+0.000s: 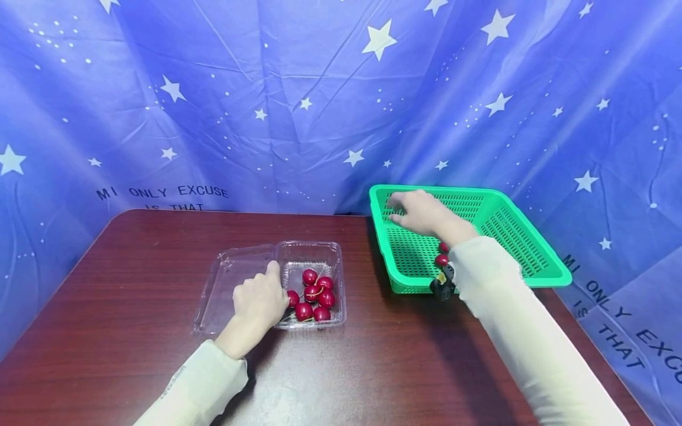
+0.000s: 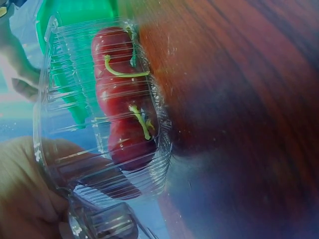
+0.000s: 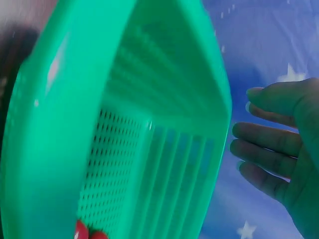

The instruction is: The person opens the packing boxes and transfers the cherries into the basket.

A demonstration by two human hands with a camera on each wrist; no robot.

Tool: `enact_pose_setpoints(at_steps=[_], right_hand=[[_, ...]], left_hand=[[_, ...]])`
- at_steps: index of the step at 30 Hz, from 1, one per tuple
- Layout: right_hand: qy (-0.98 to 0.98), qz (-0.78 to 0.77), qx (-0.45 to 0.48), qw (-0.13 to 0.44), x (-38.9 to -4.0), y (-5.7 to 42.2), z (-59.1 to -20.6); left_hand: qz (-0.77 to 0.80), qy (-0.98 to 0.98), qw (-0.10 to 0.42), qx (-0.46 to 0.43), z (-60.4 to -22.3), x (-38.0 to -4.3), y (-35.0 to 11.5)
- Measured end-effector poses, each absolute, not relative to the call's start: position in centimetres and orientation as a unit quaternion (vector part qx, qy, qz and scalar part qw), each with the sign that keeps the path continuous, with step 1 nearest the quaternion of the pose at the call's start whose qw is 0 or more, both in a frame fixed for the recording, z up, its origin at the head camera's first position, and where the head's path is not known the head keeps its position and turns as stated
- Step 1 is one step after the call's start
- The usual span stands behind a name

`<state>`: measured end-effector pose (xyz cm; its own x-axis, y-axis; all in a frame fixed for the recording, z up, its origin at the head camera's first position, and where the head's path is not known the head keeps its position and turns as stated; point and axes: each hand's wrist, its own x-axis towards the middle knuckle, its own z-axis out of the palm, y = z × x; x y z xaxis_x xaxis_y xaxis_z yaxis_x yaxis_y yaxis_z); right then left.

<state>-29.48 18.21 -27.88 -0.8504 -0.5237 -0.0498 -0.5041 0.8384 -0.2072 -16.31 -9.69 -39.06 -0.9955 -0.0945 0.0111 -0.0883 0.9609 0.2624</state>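
A clear plastic clamshell box (image 1: 339, 260) lies with its lid folded out to the left on the table. Several dark red cherries (image 1: 311, 293) with stems sit in it, and they show through its ribbed side in the left wrist view (image 2: 122, 99). My left hand (image 1: 261, 299) grips the box at the wall beside the lid's hinge. Over the left part of a green basket (image 1: 394, 275) hovers my right hand (image 1: 421, 213), fingers loosely extended and holding nothing. Two cherries (image 1: 441, 260) are visible in the basket near my right wrist; my forearm may hide others.
The brown wooden table (image 1: 133, 284) ends at a blue curtain (image 1: 298, 148) printed with stars, which hangs behind and along the right. The open lid (image 1: 234, 284) lies flat left of the box. A black wrist camera (image 1: 442, 285) hangs close to the basket's front rim.
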Motion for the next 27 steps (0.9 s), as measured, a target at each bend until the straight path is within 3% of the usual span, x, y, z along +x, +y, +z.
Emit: enact_pose_setpoints(at_steps=[27], right_hand=[[0.899,-0.01,-0.438,-0.019,-24.9,8.0,-32.5]], left_hand=[[-0.128,-0.991,0.007,0.045,-39.0,-16.2,-9.7]])
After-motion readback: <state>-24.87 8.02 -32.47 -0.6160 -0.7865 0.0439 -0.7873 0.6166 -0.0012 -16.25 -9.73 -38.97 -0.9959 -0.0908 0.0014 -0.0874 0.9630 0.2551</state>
